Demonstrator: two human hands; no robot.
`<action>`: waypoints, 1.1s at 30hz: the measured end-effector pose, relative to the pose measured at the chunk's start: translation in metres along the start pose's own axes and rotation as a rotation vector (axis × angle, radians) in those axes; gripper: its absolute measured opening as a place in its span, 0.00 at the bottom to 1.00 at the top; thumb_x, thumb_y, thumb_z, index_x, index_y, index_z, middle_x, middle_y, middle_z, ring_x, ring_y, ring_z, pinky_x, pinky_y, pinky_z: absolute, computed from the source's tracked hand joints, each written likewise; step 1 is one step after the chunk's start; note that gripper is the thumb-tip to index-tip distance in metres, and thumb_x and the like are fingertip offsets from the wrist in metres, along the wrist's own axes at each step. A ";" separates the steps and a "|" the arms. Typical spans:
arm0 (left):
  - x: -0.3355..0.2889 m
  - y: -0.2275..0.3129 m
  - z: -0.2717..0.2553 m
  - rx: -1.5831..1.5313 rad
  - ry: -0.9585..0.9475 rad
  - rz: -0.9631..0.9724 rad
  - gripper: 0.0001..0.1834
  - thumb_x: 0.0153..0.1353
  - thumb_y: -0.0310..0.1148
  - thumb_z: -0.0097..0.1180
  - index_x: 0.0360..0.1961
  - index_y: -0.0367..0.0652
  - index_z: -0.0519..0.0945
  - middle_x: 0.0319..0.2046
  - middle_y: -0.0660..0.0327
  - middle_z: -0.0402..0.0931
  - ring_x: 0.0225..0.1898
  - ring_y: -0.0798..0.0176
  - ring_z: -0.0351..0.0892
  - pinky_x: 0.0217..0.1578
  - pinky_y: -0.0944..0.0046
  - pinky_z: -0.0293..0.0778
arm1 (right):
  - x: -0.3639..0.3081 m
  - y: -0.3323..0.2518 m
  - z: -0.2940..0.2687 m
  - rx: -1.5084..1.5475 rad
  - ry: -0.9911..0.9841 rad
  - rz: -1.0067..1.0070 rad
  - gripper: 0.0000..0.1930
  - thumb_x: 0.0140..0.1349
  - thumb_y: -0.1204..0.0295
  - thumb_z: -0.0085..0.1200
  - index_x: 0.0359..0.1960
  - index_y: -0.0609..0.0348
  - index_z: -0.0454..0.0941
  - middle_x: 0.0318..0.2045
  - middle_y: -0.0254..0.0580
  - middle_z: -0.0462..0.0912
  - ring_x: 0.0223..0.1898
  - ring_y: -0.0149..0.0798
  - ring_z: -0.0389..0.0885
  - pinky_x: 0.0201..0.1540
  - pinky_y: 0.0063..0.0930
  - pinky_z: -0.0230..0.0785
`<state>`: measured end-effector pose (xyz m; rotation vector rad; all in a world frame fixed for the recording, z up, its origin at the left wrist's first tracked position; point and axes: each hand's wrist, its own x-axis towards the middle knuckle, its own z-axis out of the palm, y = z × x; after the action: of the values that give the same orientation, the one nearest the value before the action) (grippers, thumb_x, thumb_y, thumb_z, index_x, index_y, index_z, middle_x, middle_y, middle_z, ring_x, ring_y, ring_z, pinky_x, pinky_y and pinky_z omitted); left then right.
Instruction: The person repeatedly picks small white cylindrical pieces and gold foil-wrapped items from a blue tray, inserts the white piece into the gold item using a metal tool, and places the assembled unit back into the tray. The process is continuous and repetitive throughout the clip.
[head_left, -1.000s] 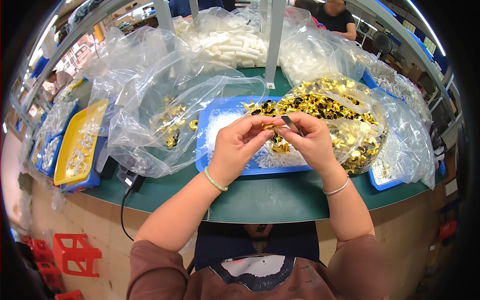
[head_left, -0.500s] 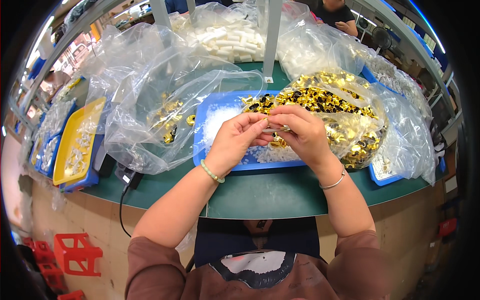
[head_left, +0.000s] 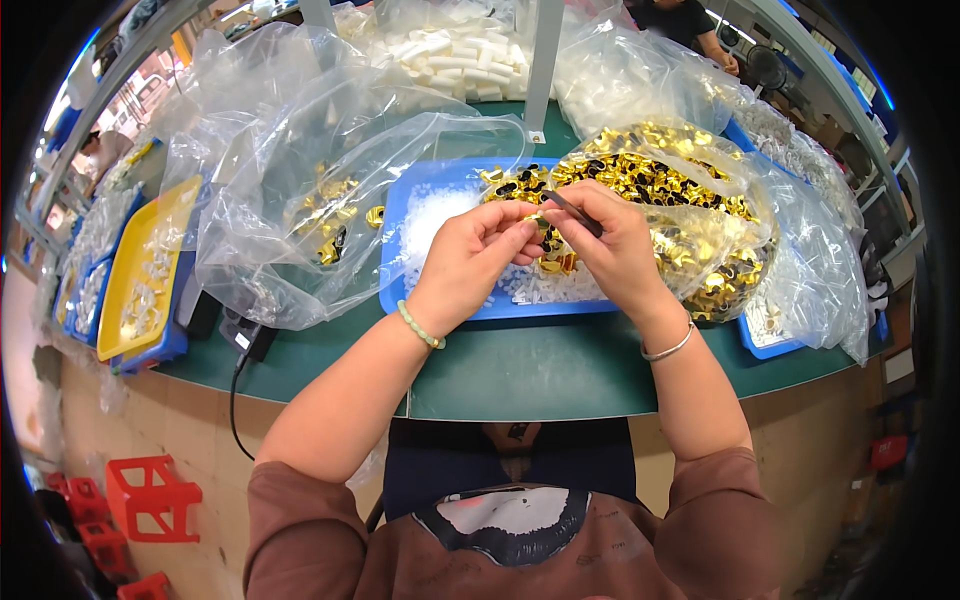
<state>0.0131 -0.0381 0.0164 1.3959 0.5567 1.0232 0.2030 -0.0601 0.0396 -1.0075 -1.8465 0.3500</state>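
Observation:
My left hand (head_left: 478, 250) is closed, pinching a small gold piece (head_left: 541, 222) between thumb and fingertips. Close against it, my right hand (head_left: 606, 240) grips a slim dark tool (head_left: 574, 212), which slants across the fingers; its exact kind is not clear. Both hands are above a blue tray (head_left: 395, 262) of small white plastic pieces (head_left: 432, 220). Beside my right hand, a clear bag spills many shiny gold pieces (head_left: 650, 165) with dark insides over the tray's right part. Fingers partly hide the held gold piece.
Left of the tray lies a large clear plastic bag (head_left: 255, 235) with some gold pieces. A yellow tray (head_left: 150, 270) stands farther left. White cylinders (head_left: 455, 60) are heaped behind, near a grey metal post (head_left: 543, 75). Red stools (head_left: 150, 498) stand on the floor.
The tool in my right hand has turned from lying nearly level under the fingers to slanting up over them. A gold piece now shows at my left fingertips. The view has shifted slightly.

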 end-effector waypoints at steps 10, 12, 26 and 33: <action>0.001 -0.004 0.001 -0.005 0.017 -0.006 0.13 0.69 0.29 0.51 0.50 0.33 0.77 0.36 0.61 0.81 0.37 0.71 0.80 0.42 0.70 0.77 | 0.000 0.000 -0.005 -0.010 -0.065 0.043 0.06 0.62 0.75 0.56 0.39 0.64 0.79 0.28 0.39 0.78 0.26 0.30 0.74 0.30 0.24 0.66; 0.000 -0.005 0.001 0.011 0.026 -0.002 0.13 0.68 0.29 0.51 0.50 0.33 0.77 0.36 0.61 0.81 0.37 0.71 0.80 0.42 0.70 0.77 | 0.001 -0.001 -0.008 -0.009 -0.104 0.111 0.07 0.62 0.73 0.57 0.39 0.64 0.80 0.26 0.36 0.78 0.26 0.27 0.73 0.30 0.23 0.65; -0.005 0.001 0.003 0.276 -0.029 0.056 0.13 0.67 0.28 0.53 0.49 0.33 0.78 0.36 0.62 0.81 0.37 0.73 0.79 0.41 0.71 0.77 | 0.005 0.013 -0.027 0.277 -0.298 0.396 0.08 0.59 0.69 0.63 0.33 0.62 0.82 0.23 0.21 0.72 0.27 0.17 0.63 0.29 0.17 0.55; -0.001 -0.003 -0.001 0.071 -0.033 -0.015 0.12 0.69 0.29 0.51 0.50 0.35 0.76 0.35 0.64 0.78 0.37 0.73 0.78 0.41 0.71 0.76 | 0.002 -0.001 -0.013 -0.002 -0.139 0.144 0.06 0.59 0.73 0.60 0.34 0.62 0.80 0.22 0.33 0.74 0.23 0.27 0.69 0.26 0.23 0.61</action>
<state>0.0122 -0.0380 0.0130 1.4668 0.5830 0.9750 0.2136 -0.0619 0.0477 -1.1452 -1.9021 0.5162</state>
